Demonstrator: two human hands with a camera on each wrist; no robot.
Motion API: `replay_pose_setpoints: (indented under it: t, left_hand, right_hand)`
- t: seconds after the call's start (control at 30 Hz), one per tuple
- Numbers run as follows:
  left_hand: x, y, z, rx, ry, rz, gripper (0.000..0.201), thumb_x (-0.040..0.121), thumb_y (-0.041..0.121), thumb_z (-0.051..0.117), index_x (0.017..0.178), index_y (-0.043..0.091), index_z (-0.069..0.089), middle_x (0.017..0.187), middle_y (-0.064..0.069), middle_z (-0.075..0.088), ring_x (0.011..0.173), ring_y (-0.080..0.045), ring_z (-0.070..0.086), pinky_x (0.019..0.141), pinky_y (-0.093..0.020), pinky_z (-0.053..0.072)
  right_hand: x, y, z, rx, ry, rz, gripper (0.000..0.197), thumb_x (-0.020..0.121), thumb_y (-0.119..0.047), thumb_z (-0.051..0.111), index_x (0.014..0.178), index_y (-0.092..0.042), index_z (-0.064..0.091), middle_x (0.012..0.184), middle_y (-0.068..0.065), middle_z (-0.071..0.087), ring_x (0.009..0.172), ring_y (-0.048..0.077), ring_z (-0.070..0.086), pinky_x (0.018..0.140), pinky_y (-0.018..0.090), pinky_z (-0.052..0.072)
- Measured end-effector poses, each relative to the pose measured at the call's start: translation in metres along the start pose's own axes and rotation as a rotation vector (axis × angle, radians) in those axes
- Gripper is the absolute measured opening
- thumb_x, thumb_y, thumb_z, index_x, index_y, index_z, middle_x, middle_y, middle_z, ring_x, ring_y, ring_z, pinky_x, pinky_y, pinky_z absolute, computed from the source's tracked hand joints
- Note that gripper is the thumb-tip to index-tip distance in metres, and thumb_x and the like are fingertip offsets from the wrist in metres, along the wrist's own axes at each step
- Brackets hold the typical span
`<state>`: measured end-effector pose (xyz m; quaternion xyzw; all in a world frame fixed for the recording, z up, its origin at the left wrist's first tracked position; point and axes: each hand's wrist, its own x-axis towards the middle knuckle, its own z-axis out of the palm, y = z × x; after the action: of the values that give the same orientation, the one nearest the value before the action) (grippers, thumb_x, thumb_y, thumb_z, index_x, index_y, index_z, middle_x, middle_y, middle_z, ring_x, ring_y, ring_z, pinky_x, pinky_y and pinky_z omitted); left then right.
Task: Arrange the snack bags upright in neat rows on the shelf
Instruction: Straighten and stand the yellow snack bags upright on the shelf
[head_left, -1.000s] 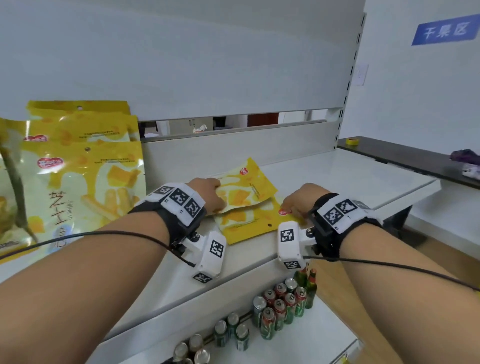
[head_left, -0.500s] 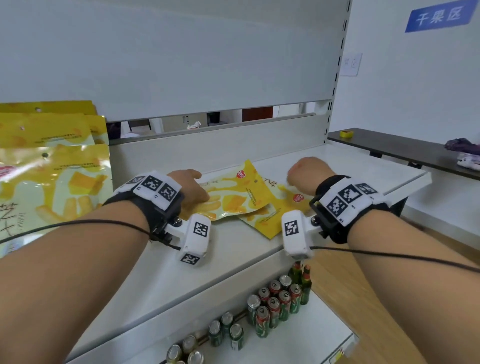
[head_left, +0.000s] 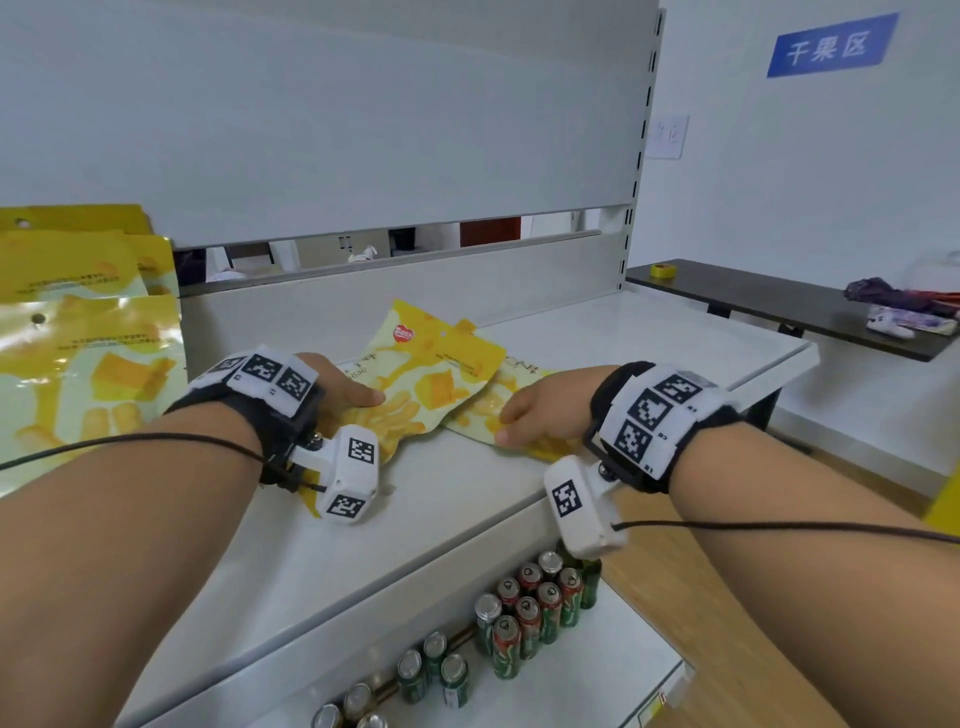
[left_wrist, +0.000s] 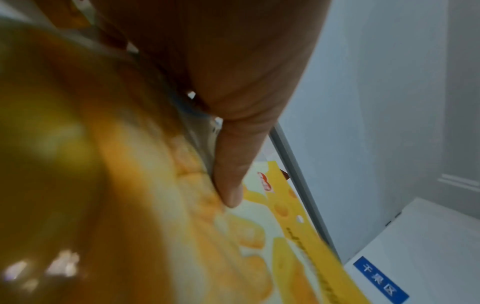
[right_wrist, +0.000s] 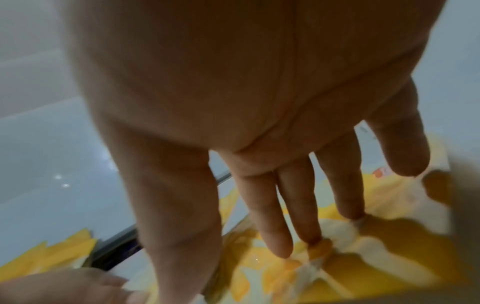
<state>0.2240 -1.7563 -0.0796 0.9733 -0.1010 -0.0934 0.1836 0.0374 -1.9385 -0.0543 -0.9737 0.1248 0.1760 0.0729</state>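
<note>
Two yellow snack bags lie flat and overlapping on the white shelf (head_left: 649, 343). The upper bag (head_left: 436, 374) lies to the left, partly covering the lower bag (head_left: 483, 410). My left hand (head_left: 358, 400) holds the upper bag's left edge: its thumb (left_wrist: 228, 185) presses on the bag's (left_wrist: 259, 236) printed face, and the other fingers are hidden. My right hand (head_left: 514, 421) rests on the lower bag's near edge with nearly straight fingers (right_wrist: 298, 216) touching the bag (right_wrist: 389, 246). Several matching bags (head_left: 83, 353) stand upright at the far left.
The shelf's grey back panel (head_left: 415, 280) rises just behind the bags. Green cans and bottles (head_left: 524, 608) stand on the lower shelf in front. A dark bench (head_left: 779, 306) with a tape roll (head_left: 665, 270) runs along the right wall.
My right hand, raised over the bags half a second ago, has come down onto the lower bag. The left hand has stayed on the upper bag. The view has shifted.
</note>
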Motion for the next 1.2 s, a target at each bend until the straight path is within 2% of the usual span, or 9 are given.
replay_pose_setpoints:
  t: [0.2,0.33,0.43,0.63,0.77,0.87,1.03,1.1,1.2]
  left_hand:
    - [-0.003,0.002,-0.006,-0.102,0.104,0.047,0.053,0.065,0.067,0.070,0.069,0.016,0.055,0.067,-0.005,0.062,0.059,-0.023,0.060,0.048,-0.024,0.038]
    - [-0.007,0.007,-0.011,-0.178,0.179,0.091,0.051,0.069,0.064,0.069,0.067,0.017,0.049,0.068,-0.005,0.058,0.062,-0.023,0.058,0.051,-0.026,0.039]
    - [-0.010,0.011,-0.015,-0.182,0.201,0.110,0.050,0.073,0.063,0.067,0.068,0.018,0.047,0.068,-0.003,0.054,0.061,-0.020,0.053,0.051,-0.028,0.034]
    - [-0.016,0.009,-0.024,-0.247,0.208,0.109,0.051,0.078,0.058,0.065,0.092,0.009,0.058,0.072,-0.004,0.056,0.062,-0.019,0.053,0.049,-0.029,0.032]
    - [-0.018,0.006,-0.026,-0.271,0.213,0.122,0.048,0.080,0.056,0.065,0.091,0.010,0.059,0.070,-0.003,0.057,0.060,-0.018,0.054,0.048,-0.028,0.032]
    - [-0.020,0.005,-0.029,-0.285,0.220,0.131,0.048,0.079,0.058,0.065,0.088,0.011,0.059,0.070,-0.003,0.057,0.060,-0.018,0.054,0.048,-0.028,0.031]
    - [-0.023,0.005,-0.039,-0.284,0.226,0.140,0.048,0.077,0.062,0.063,0.071,0.015,0.056,0.066,-0.004,0.059,0.060,-0.019,0.055,0.049,-0.028,0.031]
    - [-0.024,0.006,-0.042,-0.272,0.221,0.149,0.048,0.077,0.063,0.062,0.070,0.015,0.056,0.066,-0.003,0.059,0.060,-0.020,0.055,0.049,-0.029,0.031]
    - [-0.029,0.008,-0.041,-0.256,0.222,0.157,0.050,0.077,0.063,0.062,0.069,0.014,0.054,0.064,-0.004,0.057,0.059,-0.019,0.054,0.048,-0.029,0.030]
  right_hand:
    - [0.003,0.020,-0.020,-0.117,0.110,0.223,0.029,0.092,-0.037,0.053,0.088,-0.009,0.059,0.106,0.009,0.056,0.096,0.024,0.052,0.082,0.031,0.041]
    - [0.007,0.005,-0.025,0.042,0.259,0.183,0.049,0.090,-0.030,0.056,0.133,-0.009,0.046,0.133,0.011,0.052,0.118,0.026,0.051,0.087,0.031,0.042]
    - [0.018,-0.013,-0.021,0.120,0.238,0.098,0.061,0.088,-0.037,0.056,0.143,-0.021,0.034,0.138,0.005,0.048,0.120,0.023,0.049,0.085,0.029,0.037]
    - [0.041,-0.031,-0.007,0.012,0.215,-0.019,0.053,0.093,-0.044,0.044,0.139,-0.020,0.039,0.140,0.006,0.047,0.125,0.025,0.045,0.086,0.030,0.030]
    - [0.032,-0.017,-0.014,0.069,0.105,-0.035,0.067,0.092,-0.050,0.046,0.149,-0.030,0.019,0.153,-0.002,0.030,0.136,0.020,0.033,0.106,0.032,0.025]
    - [0.016,-0.003,-0.020,0.182,0.111,-0.073,0.059,0.090,-0.045,0.053,0.144,-0.035,0.031,0.149,-0.008,0.036,0.135,0.015,0.034,0.107,0.027,0.021]
    - [-0.004,0.012,-0.028,0.254,0.205,-0.018,0.030,0.088,-0.032,0.059,0.111,-0.014,0.068,0.118,0.000,0.064,0.110,0.015,0.054,0.102,0.026,0.034]
    - [-0.006,0.009,-0.026,0.156,0.238,0.032,0.030,0.087,-0.034,0.060,0.102,-0.008,0.065,0.106,0.004,0.064,0.098,0.018,0.056,0.093,0.030,0.041]
    - [-0.006,-0.003,-0.015,0.134,0.246,0.020,0.042,0.084,-0.043,0.062,0.121,-0.024,0.054,0.118,0.002,0.058,0.102,0.019,0.054,0.094,0.033,0.044]
